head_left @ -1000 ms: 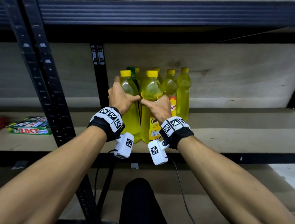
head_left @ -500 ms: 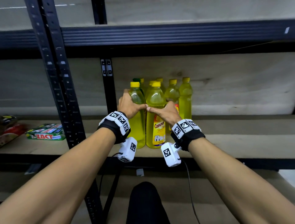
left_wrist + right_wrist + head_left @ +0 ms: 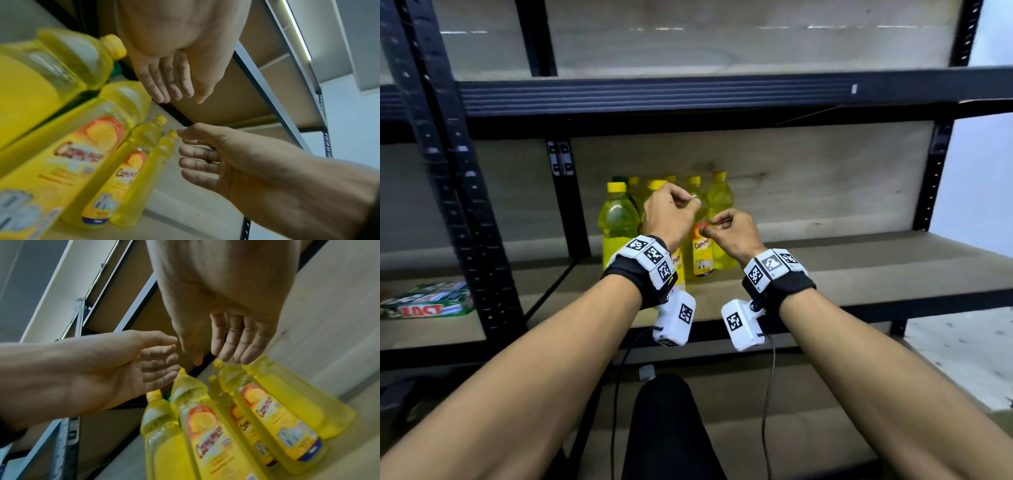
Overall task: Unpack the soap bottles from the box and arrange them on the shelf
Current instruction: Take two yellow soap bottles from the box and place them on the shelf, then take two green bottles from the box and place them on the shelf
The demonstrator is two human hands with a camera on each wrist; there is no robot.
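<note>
Several yellow soap bottles with yellow caps stand upright in a tight cluster on the wooden shelf board. Some show an orange label. My left hand hovers in front of the cluster's top, fingers loosely curled and holding nothing. To its right my right hand is also loosely curled and empty, just in front of the labelled bottles. In the left wrist view the left hand hangs free above the bottles. The right wrist view has the right hand with relaxed fingers over the bottle caps.
A black upright post stands just left of the bottles. The upper shelf beam runs overhead. A green ZACT pack lies on the neighbouring shelf at far left. The board to the right of the bottles is bare. My dark knee is below.
Both hands have let go of the two front bottles and drawn back and slightly up, fingers now loose. The bottles stay standing; my head view has tilted upward.
</note>
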